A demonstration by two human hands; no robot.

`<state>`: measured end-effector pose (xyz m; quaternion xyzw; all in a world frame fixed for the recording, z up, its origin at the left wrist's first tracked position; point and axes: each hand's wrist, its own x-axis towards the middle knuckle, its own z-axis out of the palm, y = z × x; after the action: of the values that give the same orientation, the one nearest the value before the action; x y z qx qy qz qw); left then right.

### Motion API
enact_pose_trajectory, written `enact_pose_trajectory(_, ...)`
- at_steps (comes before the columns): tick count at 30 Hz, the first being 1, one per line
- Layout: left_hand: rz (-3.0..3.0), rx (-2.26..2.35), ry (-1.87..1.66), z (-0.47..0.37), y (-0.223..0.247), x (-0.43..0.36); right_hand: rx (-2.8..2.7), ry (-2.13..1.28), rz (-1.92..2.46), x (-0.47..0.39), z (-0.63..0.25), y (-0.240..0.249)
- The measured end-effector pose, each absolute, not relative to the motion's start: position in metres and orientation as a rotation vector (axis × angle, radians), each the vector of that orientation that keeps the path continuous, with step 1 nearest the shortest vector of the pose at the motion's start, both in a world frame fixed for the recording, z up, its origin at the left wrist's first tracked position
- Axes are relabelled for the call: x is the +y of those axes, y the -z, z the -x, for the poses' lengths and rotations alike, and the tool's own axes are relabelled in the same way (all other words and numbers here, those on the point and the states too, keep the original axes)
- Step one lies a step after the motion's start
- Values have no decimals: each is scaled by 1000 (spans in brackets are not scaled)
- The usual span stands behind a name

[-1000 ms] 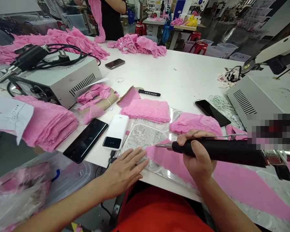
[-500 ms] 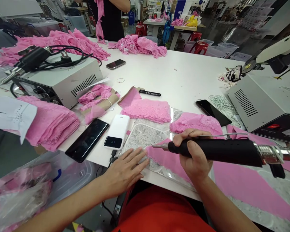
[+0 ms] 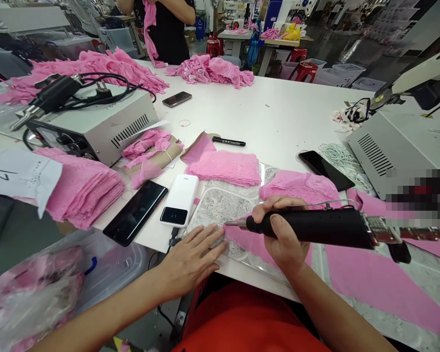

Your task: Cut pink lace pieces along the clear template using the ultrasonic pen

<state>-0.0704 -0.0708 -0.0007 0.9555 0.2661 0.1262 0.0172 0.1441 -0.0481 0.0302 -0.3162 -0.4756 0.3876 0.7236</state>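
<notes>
My right hand (image 3: pixel 284 234) is wrapped round a black handheld tool (image 3: pixel 311 227) with a metal tip, which points left. The tip meets the left end of a pink fabric piece (image 3: pixel 254 244) lying on a grey patterned mat (image 3: pixel 220 205). My left hand (image 3: pixel 196 256) lies flat with fingers spread at the mat's lower left, its fingertips beside that fabric end. Behind them are a stack of pink lace pieces (image 3: pixel 225 167) and a smaller pink pile (image 3: pixel 298 186). A larger pink piece (image 3: pixel 381 283) lies at the right.
A white power bank (image 3: pixel 179 200) and a black phone (image 3: pixel 135 212) lie left of the mat. Grey machine boxes (image 3: pixel 106 122) stand at both sides. A marker (image 3: pixel 229 141) and another phone (image 3: pixel 326 170) lie farther back. A person (image 3: pixel 165 29) stands across the table.
My right hand has shifted the tool slightly left, so its tip is nearer the fabric's left end. My left hand has hardly moved.
</notes>
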Motion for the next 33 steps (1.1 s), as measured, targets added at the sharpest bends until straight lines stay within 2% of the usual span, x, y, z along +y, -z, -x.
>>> enact_pose_trajectory(13, -3073, 797, -401, 71, 0, -66, -996, -833, 686, -47, -149, -38)
enact_pose_trajectory(24, -3156, 682, -533, 66, 7, -47, -716, -459, 836, -61, -241, -38)
enact_pose_trajectory(33, -3160, 712, -455, 64, 9, -45, -782, -531, 834, -58, -223, -30)
